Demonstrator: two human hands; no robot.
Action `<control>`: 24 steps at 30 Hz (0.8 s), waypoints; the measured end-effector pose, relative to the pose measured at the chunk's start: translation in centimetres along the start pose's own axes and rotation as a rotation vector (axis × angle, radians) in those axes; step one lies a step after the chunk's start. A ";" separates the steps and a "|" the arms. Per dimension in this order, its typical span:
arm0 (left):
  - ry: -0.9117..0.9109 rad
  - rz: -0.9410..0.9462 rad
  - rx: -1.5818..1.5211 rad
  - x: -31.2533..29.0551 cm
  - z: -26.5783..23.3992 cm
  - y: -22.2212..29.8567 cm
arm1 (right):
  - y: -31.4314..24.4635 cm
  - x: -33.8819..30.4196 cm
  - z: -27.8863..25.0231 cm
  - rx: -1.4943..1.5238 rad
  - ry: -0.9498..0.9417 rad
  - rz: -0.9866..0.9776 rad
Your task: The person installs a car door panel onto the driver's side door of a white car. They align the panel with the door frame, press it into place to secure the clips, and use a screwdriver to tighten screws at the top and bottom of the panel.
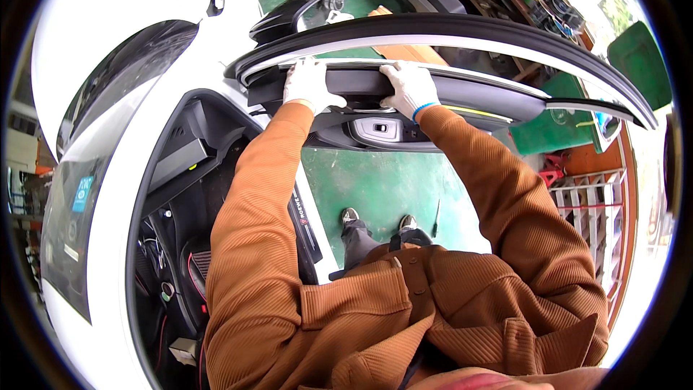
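Observation:
A white car's open front door stands ahead of me, its dark inner door panel point(354, 82) facing me. My left hand point(308, 87), in a white glove, is closed over the panel's upper edge near the mirror end. Its thumb lies along the inner face. Farther right, my gloved right hand point(410, 89) grips the same edge, thumb inward and a blue band at the wrist. The fingertips beyond the edge are hidden. Below the hands is a window switch point(380, 128) in a grey surround. The curved window frame point(433, 27) arches beyond both hands.
The cabin opening with its black door sill point(304, 224) lies to my left. A thin, dark tool point(437, 218) lies on the green floor point(375, 180) by my feet. A grey rack point(588, 224) and green bin point(639, 65) stand right. Beyond the door are a side mirror point(299, 16) and cluttered shelves.

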State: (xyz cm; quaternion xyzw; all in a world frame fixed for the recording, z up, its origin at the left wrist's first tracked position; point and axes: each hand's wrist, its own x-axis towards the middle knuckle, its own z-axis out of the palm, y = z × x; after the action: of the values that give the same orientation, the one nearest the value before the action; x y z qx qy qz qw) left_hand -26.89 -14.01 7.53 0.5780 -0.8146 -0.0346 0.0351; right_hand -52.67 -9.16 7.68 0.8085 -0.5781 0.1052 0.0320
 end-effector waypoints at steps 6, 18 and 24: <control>-0.055 0.002 0.056 -0.1 -1.5 1.2 | -3.6 1.6 -0.7 -0.109 -0.102 0.181; 0.007 0.012 -0.011 -2.0 -1.5 0.9 | -4.0 0.0 -0.5 0.009 0.014 0.182; 0.002 -0.006 0.023 -2.1 -1.5 0.8 | -4.4 0.0 0.0 0.046 0.046 0.187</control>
State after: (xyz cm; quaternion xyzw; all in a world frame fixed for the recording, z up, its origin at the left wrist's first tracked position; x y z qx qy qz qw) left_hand -26.84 -11.81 9.09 0.5807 -0.8132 -0.0250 0.0291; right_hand -48.49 -7.67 7.98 0.7490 -0.6474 0.1397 0.0168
